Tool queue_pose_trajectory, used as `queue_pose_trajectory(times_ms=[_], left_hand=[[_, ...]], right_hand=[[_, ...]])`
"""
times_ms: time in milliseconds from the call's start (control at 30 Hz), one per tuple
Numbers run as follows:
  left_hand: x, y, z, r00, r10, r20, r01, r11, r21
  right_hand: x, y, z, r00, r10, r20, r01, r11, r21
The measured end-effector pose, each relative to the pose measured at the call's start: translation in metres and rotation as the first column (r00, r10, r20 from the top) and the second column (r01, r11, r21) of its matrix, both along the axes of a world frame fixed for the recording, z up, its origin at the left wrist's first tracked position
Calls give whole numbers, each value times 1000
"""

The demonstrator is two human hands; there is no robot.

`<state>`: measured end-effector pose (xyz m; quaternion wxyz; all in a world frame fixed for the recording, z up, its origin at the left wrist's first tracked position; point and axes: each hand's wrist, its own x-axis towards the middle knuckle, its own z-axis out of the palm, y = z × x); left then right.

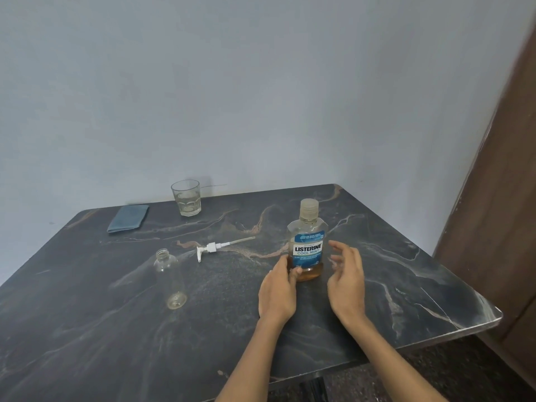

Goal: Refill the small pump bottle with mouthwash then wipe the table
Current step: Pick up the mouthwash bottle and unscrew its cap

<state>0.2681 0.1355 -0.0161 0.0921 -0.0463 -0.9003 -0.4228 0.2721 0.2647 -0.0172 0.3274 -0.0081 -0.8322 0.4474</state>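
pale grey walls are meeting in a corner behind a dark marbled worktop (377,285), with a brown door edge at the right. the refill is only beginning. the small pump bottle (169,278) is standing open and looking empty at the left of the worktop, and its white pump head (213,248) is lying on its side just behind it, already taken off. the mouthwash bottle (308,242) is standing upright near the middle right, its cap still on, with only a low band of amber liquid at the bottom. the left hand (278,291) is touching the bottle's lower left side with fingers and thumb, though a full grip cannot be told. the right hand (346,274) is hovering just beside the bottle, fingers spread and holding nothing. uncapping, pouring, refitting the pump and wiping are all still waiting. a folded blue cloth (128,218) is lying at the far left edge, untouched, near a glass tumbler (186,201).
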Motion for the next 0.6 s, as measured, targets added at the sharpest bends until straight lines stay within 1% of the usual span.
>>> queue_pose_trajectory(times_ms=[33,167,233,267,300,333,367,400,433,500,533,600], left_hand=[[0,0,0,1000,1,2,-1,1000,-2],[-1,-1,-3,1000,-2,-11,2,1000,-4],[-2,-1,-4,999,0,-41,0,1000,5],[-2,-1,-4,999,1,-54,0,1000,11],[-1,-1,-5,998,2,-61,-1,1000,17],[-1,-1,-5,998,3,-66,-1,1000,21],[-1,-1,-5,998,3,-69,-2,1000,25],[-1,-1,-6,998,4,-67,-2,1000,26],[-1,-1,-7,998,5,-66,-3,1000,26],[-2,-1,-7,998,8,-59,-6,1000,22],[-2,-1,-7,999,10,-52,-9,1000,22],[-2,0,-7,999,15,-38,-14,1000,18]], right_hand=[[2,0,6,999,-12,-53,13,1000,20],[4,2,56,958,47,-284,-17,994,106],[0,2,94,935,106,-339,-53,985,164],[-1,0,113,934,156,-321,-86,971,221],[-2,-1,129,942,213,-257,-131,944,304],[-4,-3,143,955,264,-135,-189,893,409],[-8,-6,155,961,274,25,-247,820,517],[-11,-8,164,955,240,172,-295,739,606],[-14,-11,171,945,180,274,-322,665,674],[-17,-17,181,934,84,347,-331,568,753],[-19,-19,185,932,57,358,-329,547,770],[-23,-23,190,920,27,392,-342,543,766]])
